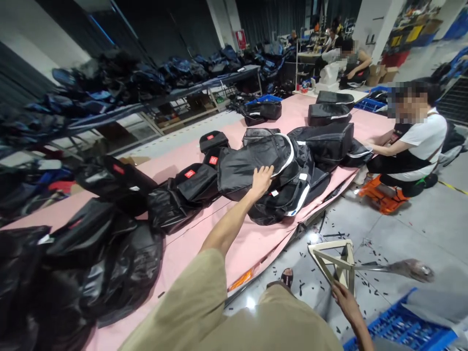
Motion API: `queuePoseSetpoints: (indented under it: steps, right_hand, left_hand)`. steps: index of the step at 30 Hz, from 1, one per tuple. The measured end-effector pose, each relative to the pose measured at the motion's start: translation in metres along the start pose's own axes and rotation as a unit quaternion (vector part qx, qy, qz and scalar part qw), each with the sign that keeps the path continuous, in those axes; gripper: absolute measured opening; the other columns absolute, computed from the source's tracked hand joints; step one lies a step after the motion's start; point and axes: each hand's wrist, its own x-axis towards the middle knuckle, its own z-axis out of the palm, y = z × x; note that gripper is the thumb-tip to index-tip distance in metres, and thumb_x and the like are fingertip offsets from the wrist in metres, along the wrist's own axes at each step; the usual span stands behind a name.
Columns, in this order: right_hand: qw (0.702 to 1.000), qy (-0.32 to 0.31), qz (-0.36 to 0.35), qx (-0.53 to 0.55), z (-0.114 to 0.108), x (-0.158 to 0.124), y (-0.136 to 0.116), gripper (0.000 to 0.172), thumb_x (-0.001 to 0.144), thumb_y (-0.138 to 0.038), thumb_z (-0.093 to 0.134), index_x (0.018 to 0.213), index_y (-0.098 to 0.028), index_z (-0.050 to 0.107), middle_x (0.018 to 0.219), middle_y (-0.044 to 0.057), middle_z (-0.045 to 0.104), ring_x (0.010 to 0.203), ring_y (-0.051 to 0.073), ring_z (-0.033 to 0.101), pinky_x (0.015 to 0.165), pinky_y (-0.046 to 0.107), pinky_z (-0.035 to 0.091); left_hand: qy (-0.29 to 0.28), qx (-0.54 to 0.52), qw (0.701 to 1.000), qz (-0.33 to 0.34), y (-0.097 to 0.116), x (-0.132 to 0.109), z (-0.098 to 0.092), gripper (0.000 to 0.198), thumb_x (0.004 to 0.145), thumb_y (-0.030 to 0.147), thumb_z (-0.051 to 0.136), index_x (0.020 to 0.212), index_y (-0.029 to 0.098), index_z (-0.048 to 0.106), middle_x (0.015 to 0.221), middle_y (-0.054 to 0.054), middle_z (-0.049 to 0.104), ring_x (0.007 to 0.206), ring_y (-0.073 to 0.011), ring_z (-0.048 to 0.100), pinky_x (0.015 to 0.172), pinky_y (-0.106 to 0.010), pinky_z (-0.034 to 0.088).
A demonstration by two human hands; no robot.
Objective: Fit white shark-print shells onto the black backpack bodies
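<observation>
My left hand is on a black backpack with a white-edged curved top, its fingers curled against the fabric. That backpack lies on a pile with another black bag carrying white strips. Lower right, my right hand is closed around a bar of a cream metal frame with a triangular top, above the floor. Small bags with red labels sit left of the backpack, on the pink-covered table.
Large black bags cover the table's near left. At its right edge a person sits on an orange stool. A blue crate stands lower right. Dark scraps litter the floor. Behind, a long rack is heaped with bags.
</observation>
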Motion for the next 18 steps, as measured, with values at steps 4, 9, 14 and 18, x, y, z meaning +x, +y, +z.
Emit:
queuePoseSetpoints:
  steps: [4, 9, 14, 18]
  right_hand:
    - [0.996, -0.068, -0.054, -0.006, 0.023, 0.007, -0.061, 0.064, 0.052, -0.076, 0.081, 0.097, -0.032, 0.082, 0.099, 0.008, 0.085, 0.107, 0.045, 0.084, 0.101, 0.06, 0.066]
    - [0.984, -0.119, -0.136, 0.001, 0.048, 0.0, -0.151, 0.081, 0.067, -0.075, 0.088, 0.131, -0.025, 0.081, 0.131, 0.013, 0.082, 0.127, 0.04, 0.078, 0.111, 0.053, 0.065]
    - [0.959, -0.168, -0.22, 0.066, 0.076, -0.008, -0.258, 0.094, 0.081, -0.084, 0.082, 0.155, -0.028, 0.066, 0.155, 0.014, 0.071, 0.14, 0.033, 0.071, 0.119, 0.049, 0.061]
    - [0.924, -0.193, -0.33, 0.026, 0.122, -0.008, -0.328, 0.087, 0.099, -0.087, 0.056, 0.16, -0.024, 0.061, 0.148, 0.017, 0.074, 0.135, 0.031, 0.073, 0.112, 0.049, 0.063]
  left_hand:
    - [-0.003, -0.035, 0.999, -0.002, 0.0, -0.02, -0.001, 0.064, 0.101, 0.007, 0.053, 0.164, 0.018, 0.057, 0.143, -0.02, 0.073, 0.141, -0.035, 0.059, 0.131, -0.058, 0.033]
    - [0.004, -0.066, 0.998, -0.012, 0.002, -0.082, -0.033, 0.071, 0.096, 0.003, 0.055, 0.165, 0.022, 0.058, 0.143, -0.016, 0.075, 0.141, -0.0332, 0.062, 0.131, -0.053, 0.037]
    - [0.03, -0.162, 0.983, -0.079, 0.026, -0.189, -0.063, 0.07, 0.099, 0.006, 0.054, 0.167, 0.023, 0.057, 0.149, -0.014, 0.075, 0.148, -0.0331, 0.062, 0.133, -0.052, 0.039]
    - [0.059, -0.33, 0.924, -0.185, 0.067, -0.285, -0.05, 0.046, 0.105, 0.024, 0.066, 0.151, 0.027, 0.072, 0.159, -0.013, 0.07, 0.161, -0.034, 0.053, 0.141, -0.056, 0.03]
